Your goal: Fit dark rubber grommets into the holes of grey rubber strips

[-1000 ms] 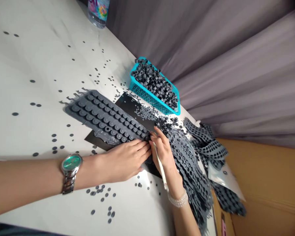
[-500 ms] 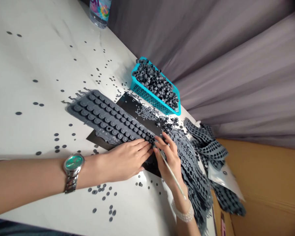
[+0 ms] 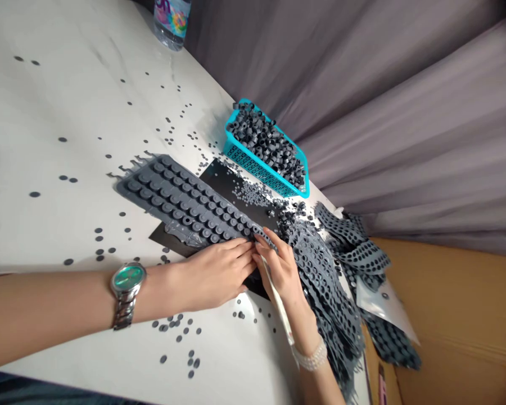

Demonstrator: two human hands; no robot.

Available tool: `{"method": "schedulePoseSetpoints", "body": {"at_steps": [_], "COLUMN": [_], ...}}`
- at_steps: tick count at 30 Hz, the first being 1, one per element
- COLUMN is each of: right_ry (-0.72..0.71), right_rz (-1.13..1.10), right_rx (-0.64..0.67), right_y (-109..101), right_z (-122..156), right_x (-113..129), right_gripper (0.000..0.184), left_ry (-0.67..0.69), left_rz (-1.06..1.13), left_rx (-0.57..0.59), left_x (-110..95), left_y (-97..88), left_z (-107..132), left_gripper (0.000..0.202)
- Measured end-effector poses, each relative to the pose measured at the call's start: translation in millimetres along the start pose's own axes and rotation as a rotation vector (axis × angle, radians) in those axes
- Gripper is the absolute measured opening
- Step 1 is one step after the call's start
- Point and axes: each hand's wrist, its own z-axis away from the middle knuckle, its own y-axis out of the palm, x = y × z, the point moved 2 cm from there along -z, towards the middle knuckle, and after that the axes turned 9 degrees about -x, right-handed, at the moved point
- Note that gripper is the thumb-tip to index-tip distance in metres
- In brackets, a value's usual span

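Observation:
A grey rubber sheet of raised round studs in rows lies on a black flat sheet on the white table. My left hand rests flat on the sheet's near edge, holding nothing visible. My right hand grips a thin white stick, and its fingertips touch the sheet's end beside my left fingers. The stick's tip is hidden behind those fingers.
A turquoise basket heaped with grey rubber rings stands at the table's far edge. Punched grey sheets pile up right of my hands. Small grey discs lie scattered over the table. A water bottle and a grey curtain are beyond.
My right hand has moved left, closer to my left hand, and the white stick now points more steeply down. My left hand has barely moved.

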Motion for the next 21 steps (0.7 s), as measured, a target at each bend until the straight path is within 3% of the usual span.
{"method": "schedulePoseSetpoints", "body": {"at_steps": [3, 8, 10, 15, 21], "right_ry": [0.048, 0.347, 0.393, 0.396, 0.203], "right_rz": [0.024, 0.159, 0.154, 0.081, -0.008], "right_rx": [-0.024, -0.15, -0.156, -0.188, -0.127], "right_y": [4.9, 2.4, -1.0, -5.9, 2.8], "right_z": [2.3, 13.2, 17.3, 14.5, -9.1], "right_x": [-9.8, -36.2, -40.4, -29.7, -3.2], "right_gripper": [0.019, 0.013, 0.011, 0.012, 0.013], "left_ry": [-0.021, -0.039, -0.037, -0.001, -0.074], "left_rz": [0.021, 0.06, 0.073, 0.119, 0.018], "left_rx": [0.02, 0.078, 0.068, 0.014, 0.027], "left_x": [0.9, 1.7, 1.6, 16.1, 68.7], "left_y": [-2.0, -1.9, -2.7, -23.0, -56.1], "left_z": [-0.9, 1.2, 1.1, -10.9, -10.4], "left_gripper": [0.053, 0.056, 0.055, 0.045, 0.04]}}
